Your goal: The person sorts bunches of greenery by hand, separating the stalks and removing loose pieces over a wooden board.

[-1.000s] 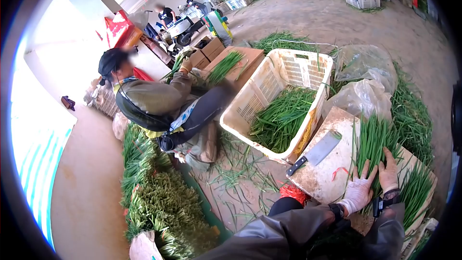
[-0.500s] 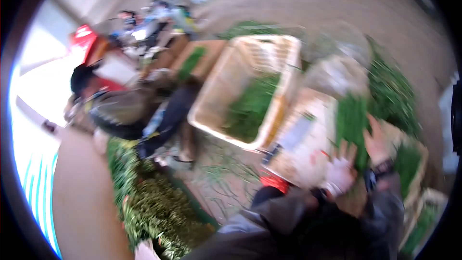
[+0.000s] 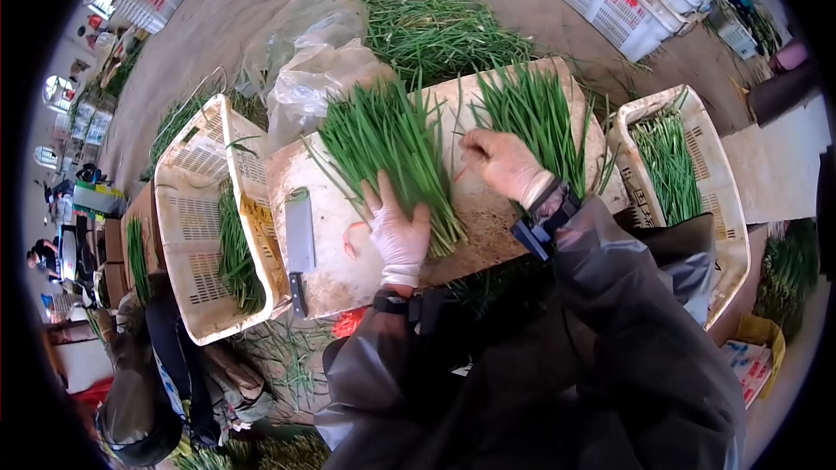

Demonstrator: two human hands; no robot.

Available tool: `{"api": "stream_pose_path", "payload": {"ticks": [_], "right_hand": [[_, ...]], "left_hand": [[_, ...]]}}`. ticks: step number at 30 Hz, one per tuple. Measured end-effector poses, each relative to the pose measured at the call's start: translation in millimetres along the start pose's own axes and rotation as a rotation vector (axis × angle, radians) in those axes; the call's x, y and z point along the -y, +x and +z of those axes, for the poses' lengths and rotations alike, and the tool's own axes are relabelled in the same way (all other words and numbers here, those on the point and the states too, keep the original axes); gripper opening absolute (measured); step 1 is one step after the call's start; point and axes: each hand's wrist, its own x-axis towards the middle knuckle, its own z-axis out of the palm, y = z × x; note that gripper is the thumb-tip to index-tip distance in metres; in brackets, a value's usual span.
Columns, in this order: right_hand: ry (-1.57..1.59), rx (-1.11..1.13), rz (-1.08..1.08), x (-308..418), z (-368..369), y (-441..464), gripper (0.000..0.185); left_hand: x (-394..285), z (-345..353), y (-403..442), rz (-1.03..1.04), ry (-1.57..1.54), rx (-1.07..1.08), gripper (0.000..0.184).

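My left hand (image 3: 396, 235), in a pale glove, lies with fingers spread on the stem end of a loose bunch of garlic chives (image 3: 383, 139). The bunch rests on a stained white board (image 3: 335, 274). My right hand (image 3: 505, 165), also gloved, is raised over the board between this bunch and a second bunch of chives (image 3: 540, 122). Its fingers are pinched together; a thin reddish strand shows just below them, but whether they hold it is unclear. A cleaver (image 3: 300, 239) with a black handle lies left of my left hand. Beside it is a red tie (image 3: 350, 239).
A white crate (image 3: 187, 305) with chives stands left of the board, another crate (image 3: 731, 252) with bundles to the right. Beyond the board are clear plastic bags (image 3: 318, 70) and a chive heap (image 3: 444, 35). Stacked crates (image 3: 601, 9) stand at far right; a person (image 3: 139, 400) sits at lower left.
My view has swung to the right. My right hand, earlier spread beside the chives, is now off them with its fingers pinched. My left hand still rests on chives.
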Motion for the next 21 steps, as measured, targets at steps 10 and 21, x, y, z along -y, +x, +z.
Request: {"api": "stream_pose_path", "payload": {"ticks": [10, 21], "right_hand": [[-0.016, -0.011, 0.185, -10.5, 64.9, -47.5, 0.025], [-0.05, 0.233, 0.219, 54.0, 89.5, -32.7, 0.041]], "left_hand": [[-12.9, -10.6, -5.6, -0.019, -0.075, -0.131, 0.11], [30.8, -19.0, -2.1, -0.208, -0.783, -0.012, 0.104]]}}
